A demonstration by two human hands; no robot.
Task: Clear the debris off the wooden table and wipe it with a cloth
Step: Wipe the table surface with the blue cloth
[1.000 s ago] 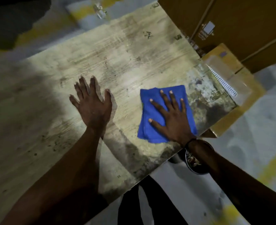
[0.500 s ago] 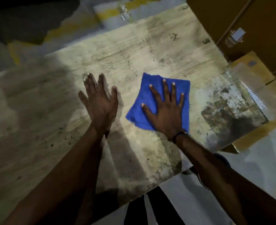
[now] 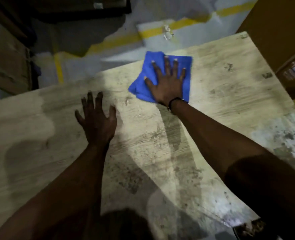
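Both hands lie flat on the wooden counter [image 3: 221, 104] with fingers straight and spread. Our right hand [image 3: 168, 84] presses palm-down on the blue cloth [image 3: 186, 80], gripping nothing; the fingers reach across the fabric toward its far edge, and a dark band [image 3: 175, 101] circles the wrist. Our left hand [image 3: 96, 121] rests open on bare wood, nearer to us and well apart from the cloth, with nothing under it but the counter.

We see the cloth folded into a rough square near the far edge of the counter, its far corner close to that edge. Dark smudges and specks mark the counter, thicker toward the near right, where the surface looks pale and mottled [image 3: 282, 141]. A few small dark marks [image 3: 229, 66] sit to the right of the cloth.

Beyond the far edge we see a grey floor with yellow painted lines [image 3: 152, 32] and a small crumpled white scrap [image 3: 167, 32] lying on it. Brown cardboard boxes [image 3: 282, 28] stand at the right, and darker shapes fill the upper left, too dim for us to tell apart.
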